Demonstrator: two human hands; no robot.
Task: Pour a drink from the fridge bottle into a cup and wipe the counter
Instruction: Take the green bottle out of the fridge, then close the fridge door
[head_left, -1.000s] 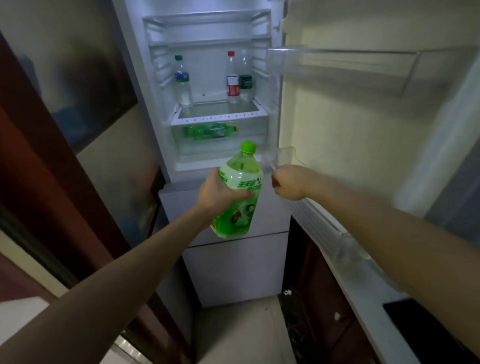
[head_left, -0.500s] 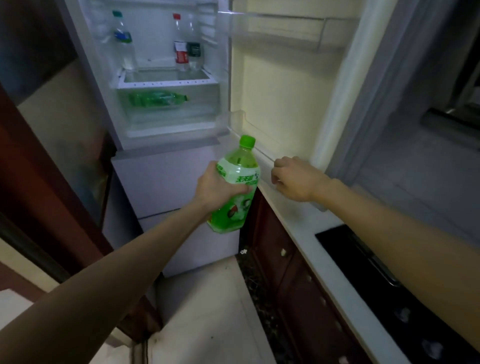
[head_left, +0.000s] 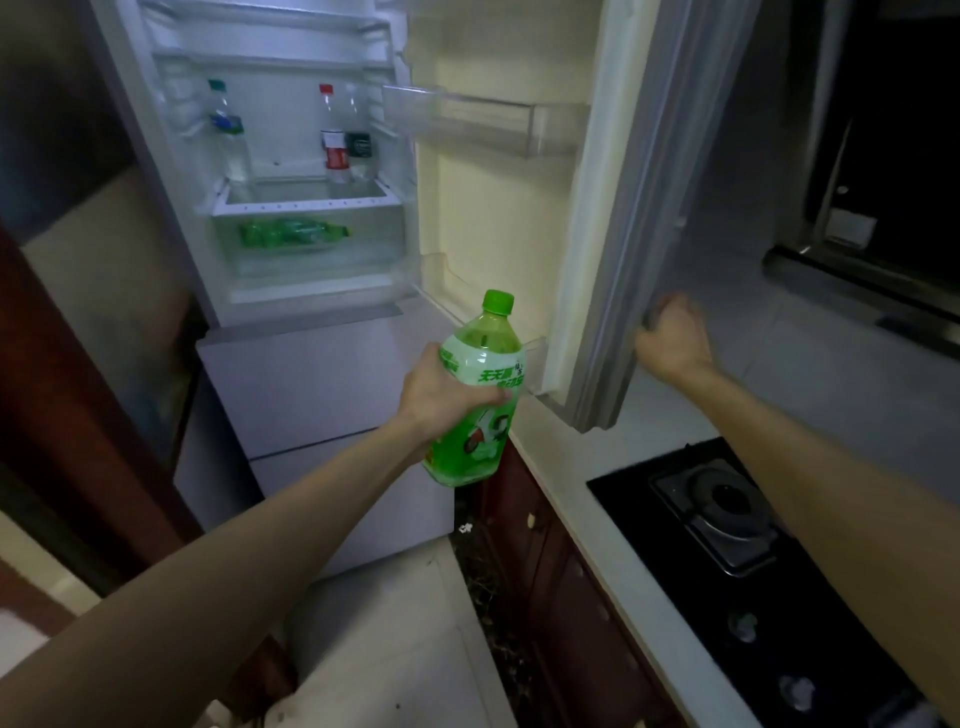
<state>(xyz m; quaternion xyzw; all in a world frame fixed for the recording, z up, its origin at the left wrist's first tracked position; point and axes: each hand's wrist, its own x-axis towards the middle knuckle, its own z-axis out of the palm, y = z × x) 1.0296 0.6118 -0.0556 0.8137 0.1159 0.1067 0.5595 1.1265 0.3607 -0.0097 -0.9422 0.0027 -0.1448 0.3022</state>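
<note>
Nearest, two bare forearms reach forward over a pale tiled floor (head_left: 395, 639) that lies open between the dark wooden wall on the left and the counter run on the right. The counter (head_left: 613, 561) has a pale front edge running diagonally away; set into it is a black gas hob (head_left: 737, 525) with one burner ring and two knobs, and dark red cabinet fronts (head_left: 545, 582) sit below.

The left hand (head_left: 441, 395) is wrapped closed around the middle of the green drink bottle (head_left: 475, 410), held upright in the air just off the counter's end, above the floor and in front of the fridge's lower drawers (head_left: 311, 395). The bottle is clear plastic with green liquid nearly to the shoulder, a green cap on, and a green and white label with printed characters.

Further right, the right hand (head_left: 670, 338) curls its fingers around the outer edge of the fridge door (head_left: 618, 218), which swings out over the counter and blocks the space above its far end. The door's inner shelf (head_left: 488, 119) is clear plastic.

Farthest, the fridge interior (head_left: 306, 171) stands open: three bottles upright on a shelf, one with a red cap, and another green bottle (head_left: 291, 234) lying on its side in the drawer below
</note>
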